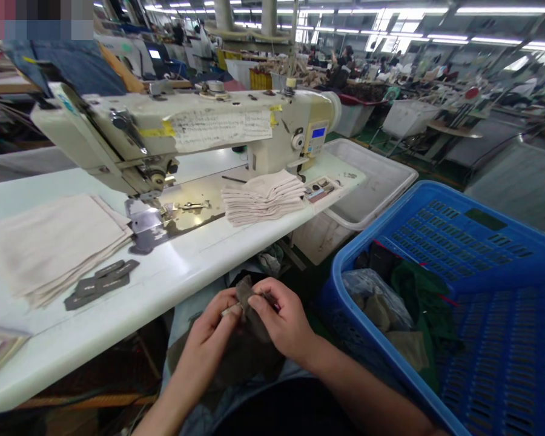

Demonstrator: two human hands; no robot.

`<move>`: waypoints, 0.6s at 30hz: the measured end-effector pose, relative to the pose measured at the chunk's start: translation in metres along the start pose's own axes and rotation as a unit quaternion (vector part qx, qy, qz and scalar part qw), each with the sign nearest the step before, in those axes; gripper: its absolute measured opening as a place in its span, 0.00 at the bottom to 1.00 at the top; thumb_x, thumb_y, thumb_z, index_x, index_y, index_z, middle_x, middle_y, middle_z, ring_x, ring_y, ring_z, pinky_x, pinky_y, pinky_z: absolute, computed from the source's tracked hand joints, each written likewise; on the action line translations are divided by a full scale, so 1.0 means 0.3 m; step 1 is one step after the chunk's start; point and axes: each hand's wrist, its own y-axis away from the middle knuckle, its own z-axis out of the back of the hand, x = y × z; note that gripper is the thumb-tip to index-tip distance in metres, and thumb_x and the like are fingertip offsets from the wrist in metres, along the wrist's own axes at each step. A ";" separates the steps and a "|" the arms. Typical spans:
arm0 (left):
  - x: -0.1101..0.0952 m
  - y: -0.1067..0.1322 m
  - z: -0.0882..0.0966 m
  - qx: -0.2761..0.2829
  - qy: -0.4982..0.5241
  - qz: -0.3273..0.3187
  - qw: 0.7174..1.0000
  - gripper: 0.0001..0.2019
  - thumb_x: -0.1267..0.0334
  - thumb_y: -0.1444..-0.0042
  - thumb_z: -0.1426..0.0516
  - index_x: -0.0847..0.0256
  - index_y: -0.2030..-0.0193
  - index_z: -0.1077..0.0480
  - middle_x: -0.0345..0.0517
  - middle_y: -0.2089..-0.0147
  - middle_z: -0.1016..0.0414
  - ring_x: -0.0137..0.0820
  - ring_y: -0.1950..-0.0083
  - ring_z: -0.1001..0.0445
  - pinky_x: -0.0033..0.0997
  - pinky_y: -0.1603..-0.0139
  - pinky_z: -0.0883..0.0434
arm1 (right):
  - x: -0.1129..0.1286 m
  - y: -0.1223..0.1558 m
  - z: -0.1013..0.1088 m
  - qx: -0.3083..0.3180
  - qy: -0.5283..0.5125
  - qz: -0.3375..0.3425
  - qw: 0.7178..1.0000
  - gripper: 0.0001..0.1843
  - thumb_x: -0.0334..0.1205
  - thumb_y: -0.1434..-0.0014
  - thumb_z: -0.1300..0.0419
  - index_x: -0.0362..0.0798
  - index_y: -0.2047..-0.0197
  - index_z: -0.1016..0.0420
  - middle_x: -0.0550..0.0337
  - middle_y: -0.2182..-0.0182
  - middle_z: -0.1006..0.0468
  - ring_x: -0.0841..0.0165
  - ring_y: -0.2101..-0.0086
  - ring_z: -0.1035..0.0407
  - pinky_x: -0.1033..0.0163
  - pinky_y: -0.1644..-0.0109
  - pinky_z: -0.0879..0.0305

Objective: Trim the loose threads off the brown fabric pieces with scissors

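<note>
Both my hands are low over my lap, below the table's front edge. My left hand (209,336) and my right hand (284,321) are closed in pinches on a small dark grey-brown fabric piece (249,309) held between them. A thin pale strip shows at my left fingertips. More dark fabric (236,363) lies on my lap under the hands.
An industrial sewing machine (209,130) stands on the white table (172,272). Beige fabric stacks lie at left (49,242) and beside the machine (263,197); dark labels (102,281) lie near the edge. A blue plastic basket (458,290) with cloth stands at my right, a white tub (372,181) beyond.
</note>
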 end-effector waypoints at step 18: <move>0.016 -0.008 -0.018 -0.104 -0.213 -0.140 0.961 0.10 0.57 0.38 0.45 0.56 0.68 0.28 0.46 0.62 0.25 0.38 0.59 0.23 0.36 0.58 0.26 | 0.012 0.027 -0.015 0.067 0.132 -0.044 0.988 0.08 0.37 0.30 0.47 0.49 0.52 0.28 0.55 0.59 0.19 0.64 0.59 0.24 0.61 0.53 0.31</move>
